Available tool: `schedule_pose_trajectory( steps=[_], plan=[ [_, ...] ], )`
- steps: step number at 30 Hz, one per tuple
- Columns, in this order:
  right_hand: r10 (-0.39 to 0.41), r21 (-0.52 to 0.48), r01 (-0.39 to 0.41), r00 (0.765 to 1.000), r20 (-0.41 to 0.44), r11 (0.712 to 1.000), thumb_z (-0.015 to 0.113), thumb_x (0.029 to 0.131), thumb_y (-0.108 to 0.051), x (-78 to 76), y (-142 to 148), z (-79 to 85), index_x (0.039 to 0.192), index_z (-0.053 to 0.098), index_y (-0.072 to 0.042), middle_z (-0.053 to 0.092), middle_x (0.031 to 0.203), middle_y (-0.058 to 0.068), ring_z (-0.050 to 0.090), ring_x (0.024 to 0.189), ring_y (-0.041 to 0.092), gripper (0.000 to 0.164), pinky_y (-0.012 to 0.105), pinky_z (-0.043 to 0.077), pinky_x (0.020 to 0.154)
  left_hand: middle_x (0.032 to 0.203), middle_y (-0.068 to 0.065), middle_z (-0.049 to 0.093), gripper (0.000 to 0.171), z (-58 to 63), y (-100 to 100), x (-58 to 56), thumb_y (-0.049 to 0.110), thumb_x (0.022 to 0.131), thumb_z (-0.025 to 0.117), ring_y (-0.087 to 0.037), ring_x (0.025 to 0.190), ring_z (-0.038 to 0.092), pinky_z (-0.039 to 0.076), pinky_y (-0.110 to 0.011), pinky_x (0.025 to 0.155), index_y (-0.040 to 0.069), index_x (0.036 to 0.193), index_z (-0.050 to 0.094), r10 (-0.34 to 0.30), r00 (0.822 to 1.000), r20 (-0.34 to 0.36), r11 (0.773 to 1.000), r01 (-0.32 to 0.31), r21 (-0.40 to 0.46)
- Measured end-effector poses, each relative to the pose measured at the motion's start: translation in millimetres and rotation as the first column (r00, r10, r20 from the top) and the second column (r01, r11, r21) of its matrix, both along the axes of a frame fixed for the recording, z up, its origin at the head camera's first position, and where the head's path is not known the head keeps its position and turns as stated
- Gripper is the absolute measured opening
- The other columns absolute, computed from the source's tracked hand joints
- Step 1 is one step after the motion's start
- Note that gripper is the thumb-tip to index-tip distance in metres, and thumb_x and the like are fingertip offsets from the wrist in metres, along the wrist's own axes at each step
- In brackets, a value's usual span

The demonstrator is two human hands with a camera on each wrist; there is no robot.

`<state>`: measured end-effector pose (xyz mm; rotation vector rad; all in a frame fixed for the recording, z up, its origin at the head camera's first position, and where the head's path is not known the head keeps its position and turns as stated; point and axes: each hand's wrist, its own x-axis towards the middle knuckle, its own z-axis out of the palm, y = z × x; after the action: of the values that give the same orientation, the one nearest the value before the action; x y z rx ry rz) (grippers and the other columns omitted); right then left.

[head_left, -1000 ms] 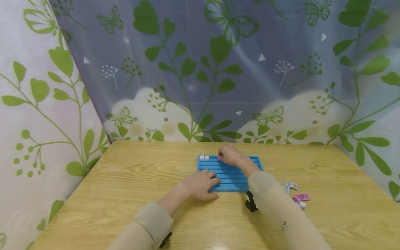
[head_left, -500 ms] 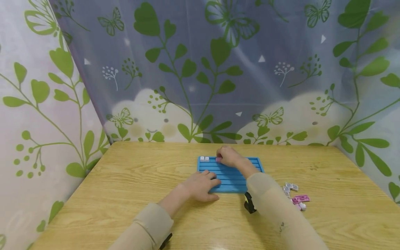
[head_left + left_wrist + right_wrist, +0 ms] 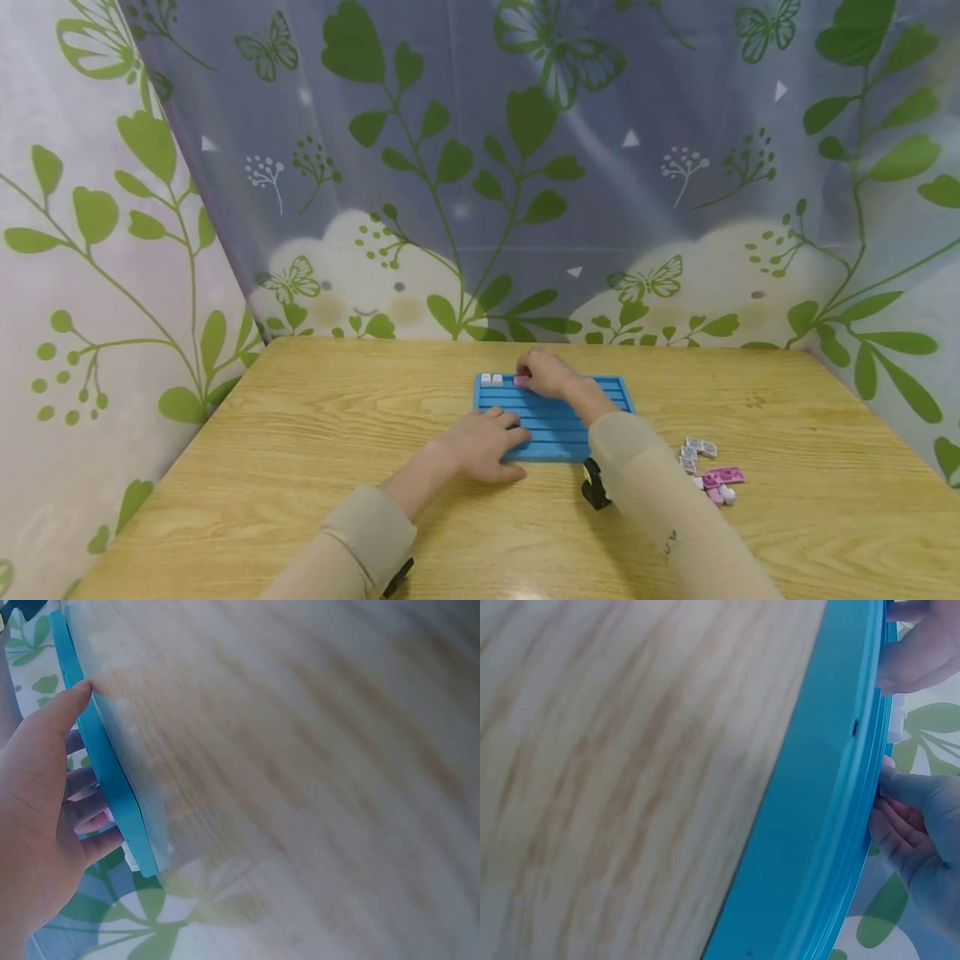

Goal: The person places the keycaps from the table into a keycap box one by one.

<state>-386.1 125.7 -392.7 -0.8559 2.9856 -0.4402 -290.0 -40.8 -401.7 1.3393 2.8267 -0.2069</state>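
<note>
A blue ridged tray (image 3: 558,429) lies on the table. My left hand (image 3: 480,446) rests at its front left corner, fingers spread over the ridges; in the left wrist view the thumb (image 3: 71,701) touches the tray's edge. At the back row my right hand (image 3: 551,375) pinches a small pink block (image 3: 520,381) between thumb and fingertips, a short gap to the right of two white blocks (image 3: 491,380). The right wrist view shows these right fingertips (image 3: 889,776) right at the tray's rim, largely covering the pink block.
Right of the tray lie several loose white pieces (image 3: 688,455), with pink pieces (image 3: 725,476) and a white one (image 3: 727,495) just nearer. The wooden table (image 3: 337,408) ends at a patterned cloth (image 3: 450,250) behind.
The right hand has slid slightly left along the back row with the pink block, closer to the white blocks. My left hand has stayed in place.
</note>
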Motion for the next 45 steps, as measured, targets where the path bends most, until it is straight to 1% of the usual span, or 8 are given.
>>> schedule_pose_trajectory(
  steps=[8,17,22,30,38,45],
  plan=[
    [0.005,-0.001,-0.005,1.000,-0.007,1.000,0.059,0.092,-0.016,0.6,-3.9,-0.6,0.099,0.065,-0.002,0.060,0.092,0.009,0.056,0.084,0.023,0.017,0.036,0.047,0.075,0.130,-0.003,0.048,0.055,1.6,0.1,-0.1,0.054,0.090,0.048,-0.020,0.114,0.044,0.040,-0.037,0.093,0.022,0.135,0.049,-0.007,1.000,-0.016,1.000,0.007,-0.012],
    [0.006,-0.006,-0.006,1.000,-0.024,1.000,0.059,0.092,-0.015,0.0,-6.8,-3.0,0.096,0.065,-0.003,0.059,0.090,0.008,0.053,0.081,0.021,0.015,0.035,0.047,0.073,0.127,-0.002,0.049,0.055,1.0,-0.2,0.9,0.054,0.090,0.049,-0.020,0.112,0.045,0.041,-0.036,0.092,0.021,0.134,0.050,-0.016,0.999,-0.029,1.000,0.016,0.001],
    [0.008,-0.013,-0.008,1.000,-0.021,1.000,0.059,0.091,-0.013,0.0,-10.2,-4.4,0.095,0.065,-0.003,0.057,0.088,0.007,0.052,0.080,0.020,0.013,0.034,0.046,0.071,0.126,-0.003,0.050,0.054,-0.4,0.2,0.7,0.054,0.089,0.048,-0.020,0.109,0.045,0.042,-0.036,0.089,0.021,0.133,0.050,-0.023,0.999,-0.040,1.000,0.023,-0.001],
    [0.002,-0.028,-0.003,0.999,-0.040,1.000,0.060,0.091,-0.013,-1.8,-11.7,-6.5,0.093,0.064,-0.004,0.055,0.084,0.006,0.051,0.077,0.019,0.009,0.033,0.045,0.069,0.122,-0.002,0.051,0.053,-0.1,0.5,0.4,0.054,0.089,0.050,-0.019,0.106,0.046,0.043,-0.035,0.086,0.022,0.131,0.052,-0.029,0.998,-0.064,1.000,0.029,-0.002],
    [0.014,-0.052,-0.017,0.999,-0.052,0.999,0.061,0.090,-0.011,-1.0,-12.0,-6.4,0.094,0.066,-0.004,0.056,0.084,0.006,0.051,0.078,0.020,0.009,0.034,0.045,0.070,0.124,-0.002,0.051,0.053,0.3,0.5,0.3,0.054,0.089,0.050,-0.020,0.108,0.046,0.042,-0.036,0.087,0.021,0.131,0.052,-0.021,0.998,-0.056,1.000,0.021,-0.005],
    [0.013,-0.042,-0.014,0.999,-0.041,0.999,0.060,0.090,-0.011,1.1,-12.2,-3.8,0.092,0.066,-0.004,0.057,0.085,0.006,0.051,0.079,0.020,0.009,0.034,0.045,0.071,0.124,-0.002,0.051,0.054,-0.1,0.4,0.5,0.054,0.089,0.049,-0.020,0.108,0.046,0.043,-0.036,0.088,0.021,0.132,0.052,-0.025,0.998,-0.056,1.000,0.025,-0.007]
  ],
)
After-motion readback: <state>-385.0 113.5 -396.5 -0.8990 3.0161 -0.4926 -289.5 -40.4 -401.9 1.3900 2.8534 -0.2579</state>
